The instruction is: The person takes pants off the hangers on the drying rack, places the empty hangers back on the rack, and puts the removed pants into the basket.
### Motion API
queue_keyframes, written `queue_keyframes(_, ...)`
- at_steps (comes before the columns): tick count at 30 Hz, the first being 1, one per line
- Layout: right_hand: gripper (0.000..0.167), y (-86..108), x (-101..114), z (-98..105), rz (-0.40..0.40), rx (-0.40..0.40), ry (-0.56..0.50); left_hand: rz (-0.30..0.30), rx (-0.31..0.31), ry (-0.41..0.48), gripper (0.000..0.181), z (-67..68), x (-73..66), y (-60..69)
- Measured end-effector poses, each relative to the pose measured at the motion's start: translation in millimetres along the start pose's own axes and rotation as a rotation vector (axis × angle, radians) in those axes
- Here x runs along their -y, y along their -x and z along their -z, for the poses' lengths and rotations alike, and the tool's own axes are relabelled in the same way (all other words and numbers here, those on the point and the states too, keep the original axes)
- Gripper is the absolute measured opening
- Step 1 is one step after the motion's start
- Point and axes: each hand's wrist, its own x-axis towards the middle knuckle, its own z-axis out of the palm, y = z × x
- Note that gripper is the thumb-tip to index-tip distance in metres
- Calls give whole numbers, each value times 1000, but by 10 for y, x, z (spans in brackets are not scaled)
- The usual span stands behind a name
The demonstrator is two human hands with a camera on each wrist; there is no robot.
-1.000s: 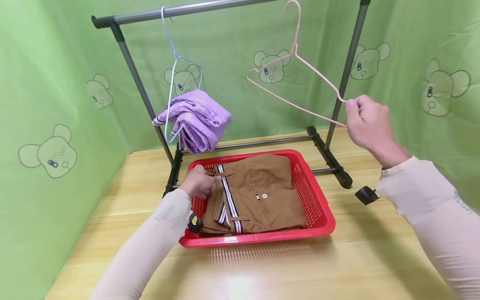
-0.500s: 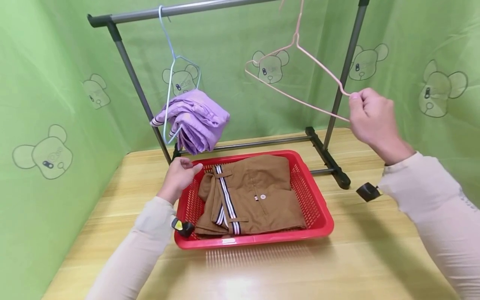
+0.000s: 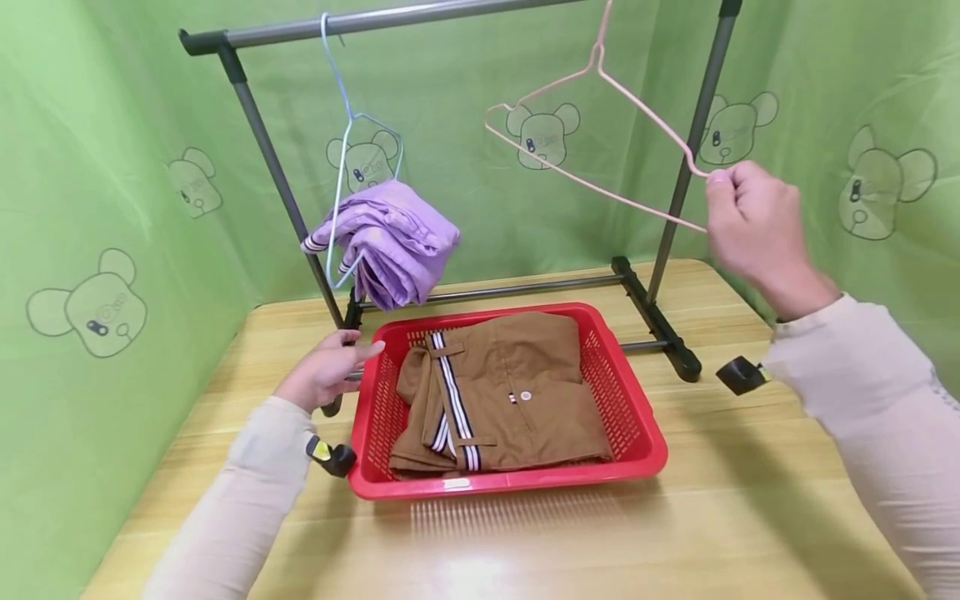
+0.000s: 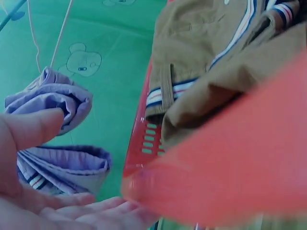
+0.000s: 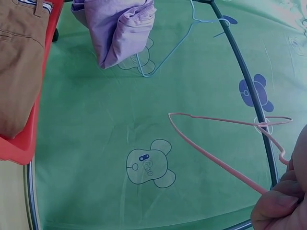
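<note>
My right hand [image 3: 761, 225] grips the right corner of a pink wire hanger [image 3: 651, 116]. The hanger is raised at the rack's right side, its hook cut off by the top of the head view. My left hand [image 3: 326, 371] is at the left rim of a red basket [image 3: 540, 477], fingers extended and holding nothing; whether they touch the rim cannot be told. Folded brown trousers [image 3: 547, 358] with a striped waistband lie in the basket. Behind it, a folded purple garment [image 3: 408, 233] hangs over a blue hanger [image 3: 342, 167].
A grey clothes rack [image 3: 450, 11] stands over the wooden table [image 3: 480, 550], its black feet [image 3: 663, 333] behind and beside the basket. Green cloth [image 3: 450, 150] printed with bear heads surrounds the table at the back and sides.
My left hand has left the trousers' waistband and moved left to the basket's rim. My right hand has raised the pink hanger slightly, so its hook has passed out of the head view.
</note>
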Motion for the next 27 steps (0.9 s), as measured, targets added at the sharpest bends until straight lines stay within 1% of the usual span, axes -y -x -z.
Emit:
queue_keyframes(2,39,-12,14,9,11,-11,4,16,42,-25,73,36,11,13)
queue_keyframes(5,39,-39,27,23,2,-1,8,32,97,-67,71,78,35,29)
queue_keyframes(9,40,-77,38,29,-25,24,18,60,153,-111,73,106,84,46)
queue_keyframes(11,41,-94,48,30,-34,31,21,65,170,-125,75,113,113,49)
queue_keyframes(15,41,-126,72,24,-63,57,17,51,175,-143,76,114,169,43)
queue_keyframes(22,39,-133,81,-24,-102,70,7,40,153,-102,79,101,238,13)
queue_keyframes(27,38,-115,63,-66,-114,80,4,31,137,-98,80,96,276,9)
